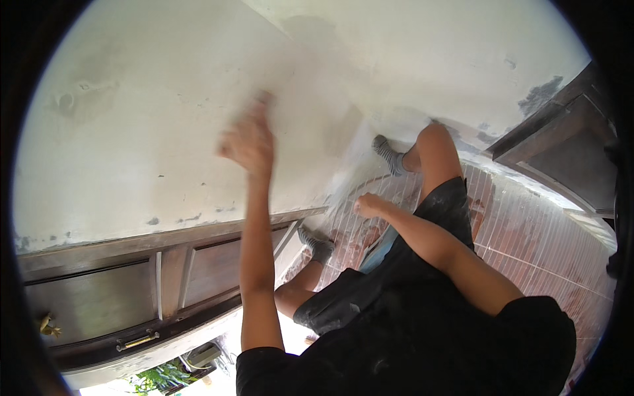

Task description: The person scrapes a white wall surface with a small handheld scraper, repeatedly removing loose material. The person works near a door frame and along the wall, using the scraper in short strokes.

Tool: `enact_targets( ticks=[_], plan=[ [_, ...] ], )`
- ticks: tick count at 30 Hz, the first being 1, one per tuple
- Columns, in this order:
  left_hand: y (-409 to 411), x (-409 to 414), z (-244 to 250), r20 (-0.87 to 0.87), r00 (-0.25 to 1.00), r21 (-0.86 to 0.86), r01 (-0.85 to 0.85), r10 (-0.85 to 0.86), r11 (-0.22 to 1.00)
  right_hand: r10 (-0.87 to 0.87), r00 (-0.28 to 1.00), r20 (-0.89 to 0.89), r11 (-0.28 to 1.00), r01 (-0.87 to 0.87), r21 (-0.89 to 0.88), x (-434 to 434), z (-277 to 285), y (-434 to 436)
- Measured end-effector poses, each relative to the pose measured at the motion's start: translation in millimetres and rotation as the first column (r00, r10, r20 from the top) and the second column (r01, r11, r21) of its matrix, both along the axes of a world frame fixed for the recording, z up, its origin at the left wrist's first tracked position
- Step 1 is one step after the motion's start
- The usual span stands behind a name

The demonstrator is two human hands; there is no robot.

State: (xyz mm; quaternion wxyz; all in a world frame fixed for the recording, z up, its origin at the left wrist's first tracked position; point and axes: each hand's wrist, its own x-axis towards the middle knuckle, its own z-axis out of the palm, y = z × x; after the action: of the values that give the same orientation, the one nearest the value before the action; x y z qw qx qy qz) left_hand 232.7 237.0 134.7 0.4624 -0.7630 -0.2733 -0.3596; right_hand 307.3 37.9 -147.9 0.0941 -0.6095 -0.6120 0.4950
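My left hand (pixel 250 141) is raised in front of a pale, patchy wall (pixel 198 123), on the left of the view. It is blurred by motion; a darker spot shows at its fingertips, and I cannot tell whether it holds a thing or touches the wall. My right hand (pixel 369 205) is curled near my knees, above the tiled surface, with its palm side hidden, so anything inside it cannot be made out. The wall bears grey stains and small chips, and a corner runs down between two wall faces.
Brown wooden panelling (pixel 171 282) with a metal handle (pixel 137 340) lies low on the left. A dark wooden panel (pixel 569 153) stands at the right. My feet in striped socks (pixel 389 154) are spread beside dusty reddish tiles (pixel 535 252). Green leaves (pixel 166 377) show at the bottom left.
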Motion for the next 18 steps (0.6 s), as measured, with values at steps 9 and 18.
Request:
enact_targets(
  ticks=[9,18],
  plan=[
    [-20.0,-37.1,-46.9,-0.203,0.979,-0.205,-0.044,0.002,0.978,0.016,1.0,-0.018,0.989,-0.013,0.144,-0.8,3.5,-16.2],
    [1.8,-62.5,71.8,0.571,0.821,0.067,-0.023,-0.019,0.998,0.219,0.971,0.091,0.976,-0.22,-0.004,-12.1,-24.4,-2.3]
  ],
)
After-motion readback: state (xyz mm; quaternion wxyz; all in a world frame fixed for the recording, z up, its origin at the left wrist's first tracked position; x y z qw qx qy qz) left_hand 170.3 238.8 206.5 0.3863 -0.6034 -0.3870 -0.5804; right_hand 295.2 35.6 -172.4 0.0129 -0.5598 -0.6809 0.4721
